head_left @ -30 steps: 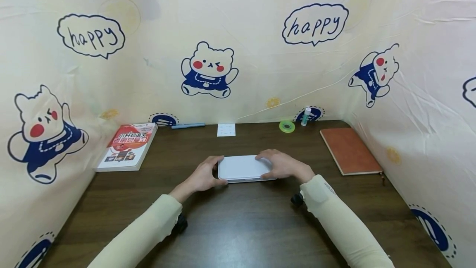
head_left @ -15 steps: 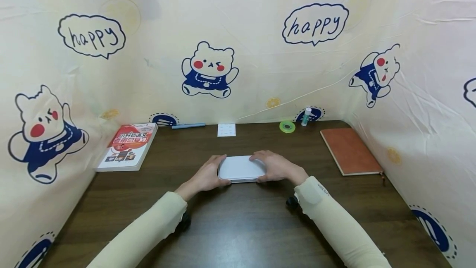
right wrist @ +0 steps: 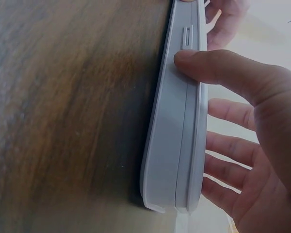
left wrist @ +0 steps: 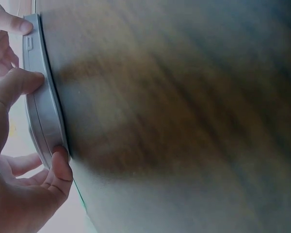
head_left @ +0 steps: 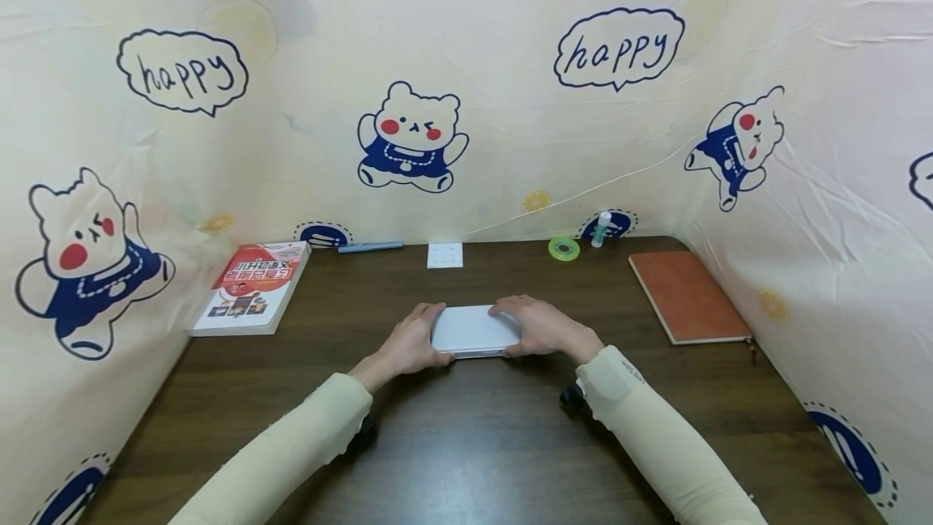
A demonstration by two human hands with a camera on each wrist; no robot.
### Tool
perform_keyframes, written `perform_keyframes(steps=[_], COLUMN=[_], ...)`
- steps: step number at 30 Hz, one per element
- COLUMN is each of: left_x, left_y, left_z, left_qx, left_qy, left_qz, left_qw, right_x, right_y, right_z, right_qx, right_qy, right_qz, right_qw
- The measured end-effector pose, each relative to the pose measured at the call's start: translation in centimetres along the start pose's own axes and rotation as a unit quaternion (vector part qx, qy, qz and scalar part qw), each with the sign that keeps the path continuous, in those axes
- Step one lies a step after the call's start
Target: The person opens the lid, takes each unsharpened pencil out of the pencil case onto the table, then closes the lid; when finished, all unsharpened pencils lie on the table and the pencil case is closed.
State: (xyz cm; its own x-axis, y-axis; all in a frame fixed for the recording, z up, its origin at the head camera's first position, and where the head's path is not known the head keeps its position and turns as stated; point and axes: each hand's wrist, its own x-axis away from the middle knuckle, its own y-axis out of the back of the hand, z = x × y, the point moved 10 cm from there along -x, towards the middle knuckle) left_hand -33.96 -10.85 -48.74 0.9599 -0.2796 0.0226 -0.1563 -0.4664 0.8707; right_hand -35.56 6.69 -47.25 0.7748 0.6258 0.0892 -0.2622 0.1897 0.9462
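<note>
Your left hand and right hand clamp opposite ends of the white box, so press evenly and leave the slot between them uncovered.

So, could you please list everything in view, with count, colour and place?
table: 1, dark brown, under the things
cloth backdrop: count unclear, cream with blue prints, around the table
case: 1, white and grey, mid-table
book: 1, red and white, left side
pen: 1, blue, back edge
card: 1, white, back edge
tape roll: 1, green, back right
glue stick: 1, white and teal, beside the tape roll
notebook: 1, brown, right side
left hand: 1, bare, holding case's left end
right hand: 1, bare, holding case's right part
sleeves: 2, cream, on forearms
</note>
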Motion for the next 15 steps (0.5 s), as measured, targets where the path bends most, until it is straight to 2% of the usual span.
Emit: perform_keyframes(steps=[15], left_x=[-0.04], left_y=[-0.14], left_z=[0.25], left_qx=[0.009], left_qy=[0.011], left_qz=[0.005], left_qw=[0.9999], right_x=[-0.05], right_y=[0.4], right_z=[0.6], right_qx=[0.016], right_qy=[0.026], right_qz=[0.0], right_qw=[0.9995])
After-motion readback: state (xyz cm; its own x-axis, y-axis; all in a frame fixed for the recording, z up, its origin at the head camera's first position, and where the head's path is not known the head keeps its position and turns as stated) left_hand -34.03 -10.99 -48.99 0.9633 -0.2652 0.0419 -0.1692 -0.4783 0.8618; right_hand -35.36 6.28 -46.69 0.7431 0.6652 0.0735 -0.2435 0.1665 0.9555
